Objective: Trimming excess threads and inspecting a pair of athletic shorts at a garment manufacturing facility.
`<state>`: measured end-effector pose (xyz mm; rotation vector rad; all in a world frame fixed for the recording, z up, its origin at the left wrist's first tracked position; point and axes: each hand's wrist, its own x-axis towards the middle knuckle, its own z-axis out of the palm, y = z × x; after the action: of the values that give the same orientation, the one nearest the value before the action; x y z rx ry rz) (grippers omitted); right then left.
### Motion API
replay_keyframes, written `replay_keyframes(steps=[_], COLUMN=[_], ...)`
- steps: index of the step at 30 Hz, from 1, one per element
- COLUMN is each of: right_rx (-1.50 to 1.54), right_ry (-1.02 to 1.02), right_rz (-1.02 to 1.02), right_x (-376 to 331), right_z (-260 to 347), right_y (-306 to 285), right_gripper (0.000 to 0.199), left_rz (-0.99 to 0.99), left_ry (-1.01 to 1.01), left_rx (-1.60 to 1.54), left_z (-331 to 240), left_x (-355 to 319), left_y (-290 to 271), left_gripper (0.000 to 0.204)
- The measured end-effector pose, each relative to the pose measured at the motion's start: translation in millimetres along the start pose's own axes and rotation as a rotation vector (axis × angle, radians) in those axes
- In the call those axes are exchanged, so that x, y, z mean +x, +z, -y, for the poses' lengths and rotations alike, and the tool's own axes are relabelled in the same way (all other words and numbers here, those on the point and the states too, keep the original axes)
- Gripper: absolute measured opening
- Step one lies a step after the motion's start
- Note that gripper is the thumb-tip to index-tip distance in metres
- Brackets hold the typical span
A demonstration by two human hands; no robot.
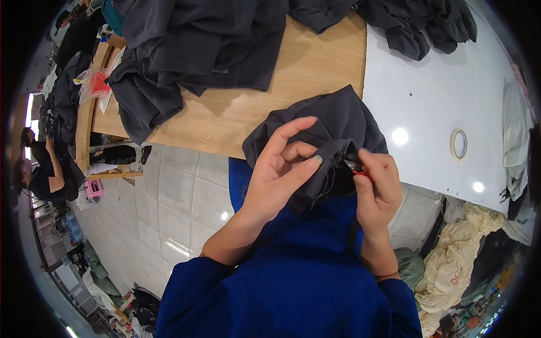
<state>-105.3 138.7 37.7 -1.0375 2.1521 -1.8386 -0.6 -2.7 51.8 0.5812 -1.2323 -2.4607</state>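
Observation:
A dark grey garment [344, 112] lies bunched over the near edge of the wooden table and hangs toward my lap. My left hand [273, 180] pinches a gathered, stitched edge of it between thumb and fingers, the index finger raised. Loose threads dangle from that edge. In my right hand [380, 188] is a small pair of thread snips [361, 173] with red on the handle. Their metal tips point left, right beside the gathered edge. Whether the blades touch a thread is too small to tell.
More dark grey garments [208, 45] are heaped across the wooden table [208, 115]. A tape roll [460, 144] sits on the adjoining white table [417, 121] at right. Cream cloth [453, 267] is bundled below it. Another person [48, 169] is at far left.

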Motion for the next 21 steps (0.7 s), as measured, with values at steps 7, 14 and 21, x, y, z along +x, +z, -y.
replay_keyframes(steps=[7, 14, 21], right_rx=[0.045, 0.176, -0.025], right_ry=[0.040, 0.109, -0.103], right_rz=[0.055, 0.086, 0.155], right_x=[2, 0, 8], right_z=[4, 4, 2], right_y=[0, 3, 15], right_gripper=[0.032, 0.036, 0.025], left_rz=[-0.029, -0.115, -0.027], left_ry=[0.008, 0.077, 0.061], left_rx=[0.034, -0.029, 0.010], left_z=[-1, 3, -1], left_x=[0, 1, -1], left_y=[1, 0, -1], left_gripper=[0.057, 0.065, 0.067])
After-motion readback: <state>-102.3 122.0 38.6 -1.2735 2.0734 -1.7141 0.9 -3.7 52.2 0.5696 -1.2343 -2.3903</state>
